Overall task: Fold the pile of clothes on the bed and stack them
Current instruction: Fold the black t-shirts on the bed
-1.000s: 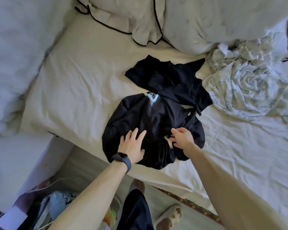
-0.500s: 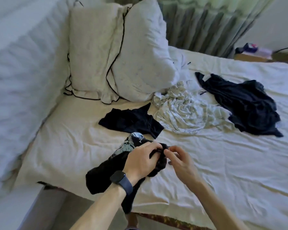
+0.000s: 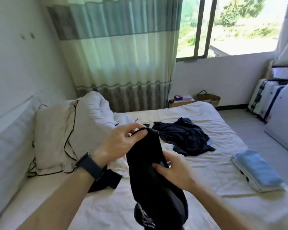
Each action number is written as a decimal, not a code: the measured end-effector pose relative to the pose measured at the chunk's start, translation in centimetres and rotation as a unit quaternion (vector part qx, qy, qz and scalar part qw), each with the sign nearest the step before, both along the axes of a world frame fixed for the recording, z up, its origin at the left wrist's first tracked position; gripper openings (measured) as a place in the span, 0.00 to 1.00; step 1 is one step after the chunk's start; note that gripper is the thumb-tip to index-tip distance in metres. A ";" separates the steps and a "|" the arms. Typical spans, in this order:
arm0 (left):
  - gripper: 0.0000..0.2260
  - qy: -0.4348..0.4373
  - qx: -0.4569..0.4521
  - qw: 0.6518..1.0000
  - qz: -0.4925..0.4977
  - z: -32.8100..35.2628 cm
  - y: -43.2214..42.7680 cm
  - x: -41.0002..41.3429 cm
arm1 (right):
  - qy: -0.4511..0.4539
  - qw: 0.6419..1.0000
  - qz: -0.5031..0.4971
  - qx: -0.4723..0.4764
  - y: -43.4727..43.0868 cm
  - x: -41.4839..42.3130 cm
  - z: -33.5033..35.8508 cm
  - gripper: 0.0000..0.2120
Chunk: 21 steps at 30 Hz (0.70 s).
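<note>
Black garment (image 3: 148, 173) now lifted off bed (image 3: 214, 178); left hand (image 3: 123, 143) pinches top edge, right hand (image 3: 175, 170) pinches lower edge; fold barely begun.

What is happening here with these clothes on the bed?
A person is folding laundry. Both hands hold a black fabric garment up above the white bed sheet: the left hand pinches its top edge, and the right hand grips it lower down. A crumpled dark navy garment lies unfolded farther back. A folded stack with a light blue piece on top sits at the right.
</note>
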<state>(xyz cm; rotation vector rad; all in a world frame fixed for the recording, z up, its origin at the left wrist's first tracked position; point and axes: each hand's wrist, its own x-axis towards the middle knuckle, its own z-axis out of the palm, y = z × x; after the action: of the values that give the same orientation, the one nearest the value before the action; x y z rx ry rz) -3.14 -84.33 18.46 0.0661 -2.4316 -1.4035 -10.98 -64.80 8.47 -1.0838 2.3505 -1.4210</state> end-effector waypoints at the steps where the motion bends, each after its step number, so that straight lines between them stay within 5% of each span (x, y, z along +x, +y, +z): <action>1: 0.04 0.013 -0.001 1.000 0.010 1.4 0.6 -0.3 | 0.031 0.999 -0.009 0.017 1.3 -0.6 1.1 0.09; 6: 0.06 0.076 0.051 0.994 0.064 6.6 2.3 -0.5 | 0.170 0.972 -0.082 0.141 7.8 -2.5 4.9 0.06; 12: 0.05 0.097 0.072 0.987 0.107 9.5 1.3 0.6 | 0.273 0.942 -0.183 0.070 13.4 -3.8 10.7 0.09; 17: 0.09 0.082 0.086 0.987 0.112 11.5 1.6 1.0 | 0.221 0.952 -0.212 0.002 14.0 -5.2 18.3 0.03; 21: 0.11 0.076 0.051 0.987 0.130 13.5 2.0 0.8 | 0.120 0.980 -0.153 -0.037 12.0 -5.2 20.8 0.08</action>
<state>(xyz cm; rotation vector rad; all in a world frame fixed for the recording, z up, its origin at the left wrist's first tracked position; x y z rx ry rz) -2.30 -82.29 32.00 0.2787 -2.1388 -1.3594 -16.14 -52.82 29.23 -0.9931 2.7544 -1.5650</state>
